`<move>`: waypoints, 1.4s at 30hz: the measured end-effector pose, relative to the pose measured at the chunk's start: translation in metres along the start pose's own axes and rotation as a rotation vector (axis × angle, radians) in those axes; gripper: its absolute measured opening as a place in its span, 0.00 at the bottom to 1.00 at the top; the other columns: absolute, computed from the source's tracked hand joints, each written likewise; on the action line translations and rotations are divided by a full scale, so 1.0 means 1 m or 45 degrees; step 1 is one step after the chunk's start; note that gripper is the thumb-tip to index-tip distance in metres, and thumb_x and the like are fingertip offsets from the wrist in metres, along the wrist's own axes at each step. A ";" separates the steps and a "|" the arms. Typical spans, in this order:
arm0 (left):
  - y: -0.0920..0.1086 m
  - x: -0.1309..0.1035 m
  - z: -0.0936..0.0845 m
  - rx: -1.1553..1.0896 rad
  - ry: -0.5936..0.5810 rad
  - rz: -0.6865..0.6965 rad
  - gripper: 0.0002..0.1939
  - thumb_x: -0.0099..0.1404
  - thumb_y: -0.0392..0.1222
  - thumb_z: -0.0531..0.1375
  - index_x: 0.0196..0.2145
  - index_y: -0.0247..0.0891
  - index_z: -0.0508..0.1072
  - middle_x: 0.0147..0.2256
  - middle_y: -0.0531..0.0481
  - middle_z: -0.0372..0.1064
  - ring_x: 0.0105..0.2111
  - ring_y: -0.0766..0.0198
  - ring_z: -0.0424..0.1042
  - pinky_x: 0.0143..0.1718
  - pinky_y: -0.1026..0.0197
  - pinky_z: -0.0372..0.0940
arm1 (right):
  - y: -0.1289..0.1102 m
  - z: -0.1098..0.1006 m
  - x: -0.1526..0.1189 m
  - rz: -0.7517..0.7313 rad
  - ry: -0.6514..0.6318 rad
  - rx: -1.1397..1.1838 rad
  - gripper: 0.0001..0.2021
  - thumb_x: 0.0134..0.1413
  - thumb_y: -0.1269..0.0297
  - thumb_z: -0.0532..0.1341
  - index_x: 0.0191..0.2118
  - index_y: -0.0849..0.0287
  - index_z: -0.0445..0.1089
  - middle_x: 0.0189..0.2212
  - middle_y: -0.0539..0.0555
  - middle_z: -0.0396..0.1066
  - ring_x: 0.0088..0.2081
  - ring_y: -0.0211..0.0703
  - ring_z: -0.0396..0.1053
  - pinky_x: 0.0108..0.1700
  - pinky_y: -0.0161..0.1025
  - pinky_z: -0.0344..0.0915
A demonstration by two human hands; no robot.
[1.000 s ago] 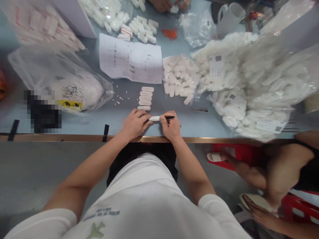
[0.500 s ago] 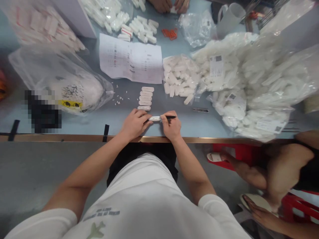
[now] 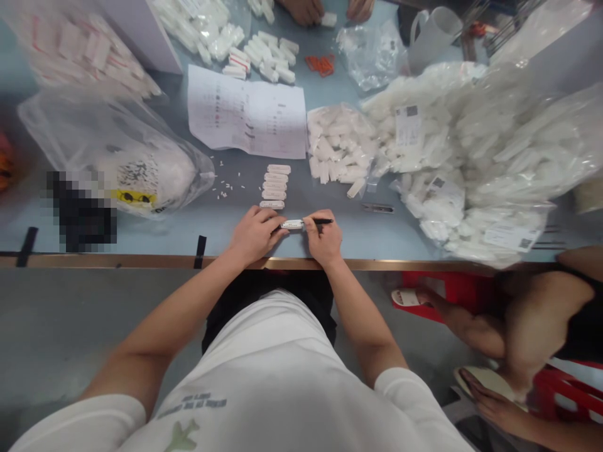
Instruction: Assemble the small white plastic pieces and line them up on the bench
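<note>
Near the table's front edge, my left hand (image 3: pixel 254 235) has its fingers closed on the left end of a small white plastic piece (image 3: pixel 291 224) with a row of dark dots or holes. Between the thumb and fingers of my right hand (image 3: pixel 325 238) is a slim black pen-like tool (image 3: pixel 323 221); its exact kind is too small to tell. Its tip points left and meets or nearly meets the piece's right end. Just beyond my left hand, several similar white pieces (image 3: pixel 274 186) lie in a column. Tiny white bits (image 3: pixel 225 186) are scattered left of them.
A printed sheet (image 3: pixel 247 113) lies beyond the column. To the right are bags of white parts (image 3: pixel 342 141) and tweezers (image 3: pixel 377 208). A clear bag (image 3: pixel 155 150) sits left. Across the table are another person's hands (image 3: pixel 306 11), orange parts (image 3: pixel 320 64) and a jug (image 3: pixel 433 37).
My hands, the white piece and the black tool hold nearly the same place. Across the table, the other person's hands have moved apart, one keeping a white part.
</note>
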State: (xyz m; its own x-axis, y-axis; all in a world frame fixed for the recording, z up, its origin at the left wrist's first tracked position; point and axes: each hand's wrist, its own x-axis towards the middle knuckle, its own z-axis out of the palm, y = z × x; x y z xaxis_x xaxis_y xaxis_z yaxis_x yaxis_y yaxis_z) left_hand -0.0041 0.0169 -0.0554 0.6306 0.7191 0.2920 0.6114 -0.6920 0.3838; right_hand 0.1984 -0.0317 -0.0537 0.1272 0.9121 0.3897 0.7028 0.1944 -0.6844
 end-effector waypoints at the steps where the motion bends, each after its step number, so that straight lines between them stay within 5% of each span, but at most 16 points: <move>1: 0.000 0.000 0.000 0.001 0.003 0.004 0.17 0.71 0.49 0.55 0.46 0.37 0.78 0.42 0.41 0.74 0.41 0.55 0.70 0.47 0.50 0.64 | 0.000 0.000 0.000 -0.001 -0.016 -0.003 0.14 0.68 0.53 0.53 0.35 0.54 0.67 0.33 0.54 0.72 0.40 0.44 0.70 0.42 0.42 0.68; 42: 0.000 0.001 -0.002 0.019 -0.039 0.013 0.17 0.72 0.49 0.54 0.46 0.37 0.78 0.42 0.41 0.75 0.43 0.54 0.71 0.48 0.49 0.64 | 0.000 0.003 0.002 -0.010 -0.063 0.000 0.14 0.68 0.53 0.52 0.34 0.54 0.66 0.33 0.54 0.71 0.40 0.45 0.69 0.44 0.43 0.67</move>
State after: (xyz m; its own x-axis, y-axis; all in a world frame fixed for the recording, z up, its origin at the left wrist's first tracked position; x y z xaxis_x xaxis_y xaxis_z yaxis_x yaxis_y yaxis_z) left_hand -0.0042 0.0176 -0.0536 0.6509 0.7099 0.2689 0.6119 -0.7003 0.3677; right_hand 0.1961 -0.0292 -0.0548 0.0872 0.9274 0.3638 0.7035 0.2013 -0.6816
